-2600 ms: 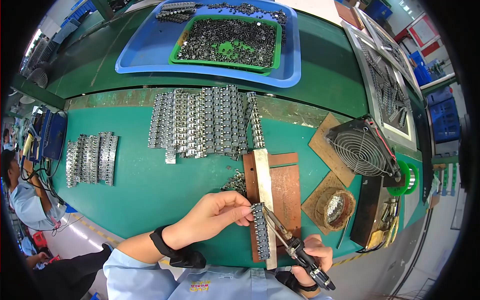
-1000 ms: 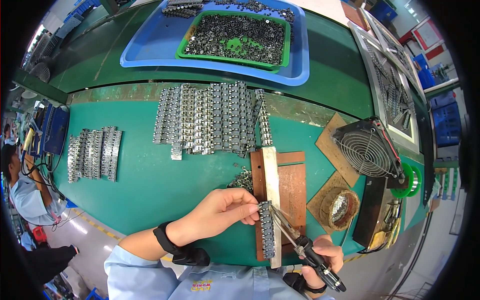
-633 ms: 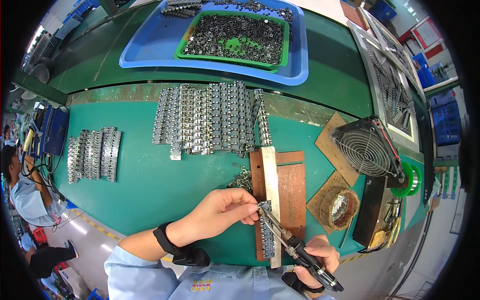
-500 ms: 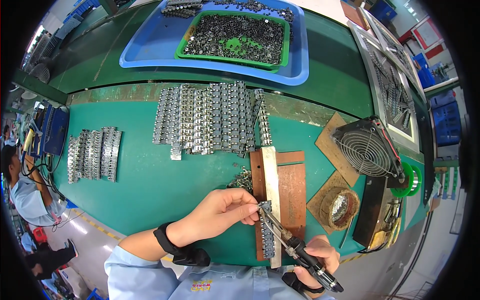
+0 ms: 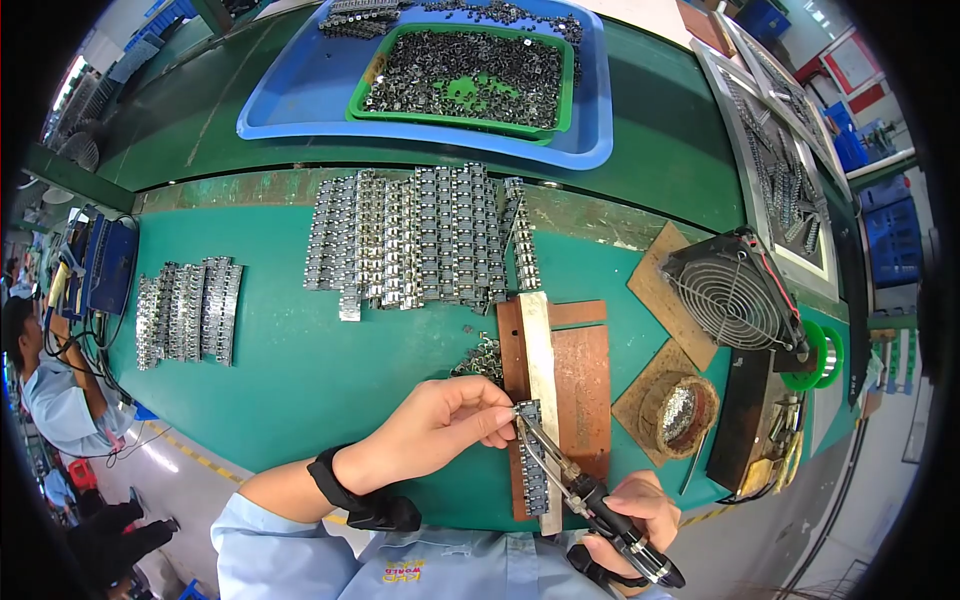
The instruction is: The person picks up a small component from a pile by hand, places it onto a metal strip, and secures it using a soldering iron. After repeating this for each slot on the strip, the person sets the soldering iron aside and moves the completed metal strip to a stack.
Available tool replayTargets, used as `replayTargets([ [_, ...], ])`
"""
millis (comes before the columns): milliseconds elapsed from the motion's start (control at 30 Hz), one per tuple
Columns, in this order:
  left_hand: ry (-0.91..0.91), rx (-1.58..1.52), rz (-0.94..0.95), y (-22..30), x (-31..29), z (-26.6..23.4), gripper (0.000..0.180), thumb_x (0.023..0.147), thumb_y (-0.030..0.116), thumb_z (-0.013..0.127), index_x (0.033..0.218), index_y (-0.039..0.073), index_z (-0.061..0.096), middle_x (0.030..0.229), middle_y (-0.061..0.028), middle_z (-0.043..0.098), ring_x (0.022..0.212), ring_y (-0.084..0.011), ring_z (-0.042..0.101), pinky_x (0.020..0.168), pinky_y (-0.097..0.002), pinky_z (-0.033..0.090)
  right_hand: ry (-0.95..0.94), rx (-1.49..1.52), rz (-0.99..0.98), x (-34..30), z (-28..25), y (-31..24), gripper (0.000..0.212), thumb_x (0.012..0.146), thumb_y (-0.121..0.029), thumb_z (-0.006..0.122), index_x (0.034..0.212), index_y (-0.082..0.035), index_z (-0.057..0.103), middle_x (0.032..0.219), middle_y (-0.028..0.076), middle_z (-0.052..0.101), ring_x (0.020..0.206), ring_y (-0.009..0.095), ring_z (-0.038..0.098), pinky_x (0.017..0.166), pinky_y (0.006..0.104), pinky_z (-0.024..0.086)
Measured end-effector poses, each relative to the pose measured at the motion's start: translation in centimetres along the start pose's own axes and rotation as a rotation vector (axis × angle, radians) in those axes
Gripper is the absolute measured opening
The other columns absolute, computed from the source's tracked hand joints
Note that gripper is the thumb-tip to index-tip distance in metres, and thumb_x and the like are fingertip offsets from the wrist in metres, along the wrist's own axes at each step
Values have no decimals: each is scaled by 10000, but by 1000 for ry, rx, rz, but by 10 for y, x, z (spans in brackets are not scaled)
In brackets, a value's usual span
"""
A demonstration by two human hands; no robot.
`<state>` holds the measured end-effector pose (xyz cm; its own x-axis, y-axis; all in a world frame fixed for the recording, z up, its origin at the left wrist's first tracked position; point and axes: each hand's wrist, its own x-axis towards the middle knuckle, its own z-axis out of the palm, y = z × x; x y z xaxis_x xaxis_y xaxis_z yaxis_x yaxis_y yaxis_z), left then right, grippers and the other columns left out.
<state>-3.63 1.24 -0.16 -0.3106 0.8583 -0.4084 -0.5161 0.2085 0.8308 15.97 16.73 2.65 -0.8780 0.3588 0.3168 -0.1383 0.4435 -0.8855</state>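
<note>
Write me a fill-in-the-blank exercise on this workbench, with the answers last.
Of the left hand and the right hand, the soldering iron is held by the ____.
The green tray sits in a larger tray coloured ____.
The fan is on the person's ____ side.
The spool is coloured ____.
Missing words: right hand; blue; right; green.

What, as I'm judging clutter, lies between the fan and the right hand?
The head view shows a round brown cup on a brown board between the fan and the right hand.
</note>
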Motion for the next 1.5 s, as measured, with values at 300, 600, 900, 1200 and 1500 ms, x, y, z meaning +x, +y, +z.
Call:
replayTargets([
  [300,-7,4,-15,2,-1,0,156,894,122,484,935,-23,527,831,-58,599,793,-114,575,728,-239,468,134,59,-45,-9,3,9,470,566,-155,786,919,-13,510,677,96,588,552,180,546,562,302,406],
  [600,0,28,-18,4,-1,2,144,891,112,487,931,-20,528,835,-59,600,780,-112,576,721,-238,470,460,202,229,-27,14,20,463,707,-253,707,1013,-49,425,832,93,479,708,166,479,621,302,407],
  [900,111,200,41,9,-7,-2,121,866,109,522,894,-7,544,802,-50,598,730,-101,569,636,-234,462,468,203,243,-26,15,20,448,706,-226,705,1006,-51,423,813,87,480,712,154,473,639,257,391],
  [1200,485,1060,450,18,-7,-18,140,714,41,634,827,27,553,730,-72,544,590,-188,535,505,-287,425,591,157,212,-24,21,23,543,684,-223,719,1047,-80,342,843,49,431,691,123,441,603,229,370],
  [1500,452,1145,411,18,-12,-13,184,679,30,649,809,40,519,771,-92,500,653,-260,516,556,-349,420,601,179,250,-23,21,19,545,668,-244,735,1019,-89,348,856,24,391,719,108,420,599,212,373],
])
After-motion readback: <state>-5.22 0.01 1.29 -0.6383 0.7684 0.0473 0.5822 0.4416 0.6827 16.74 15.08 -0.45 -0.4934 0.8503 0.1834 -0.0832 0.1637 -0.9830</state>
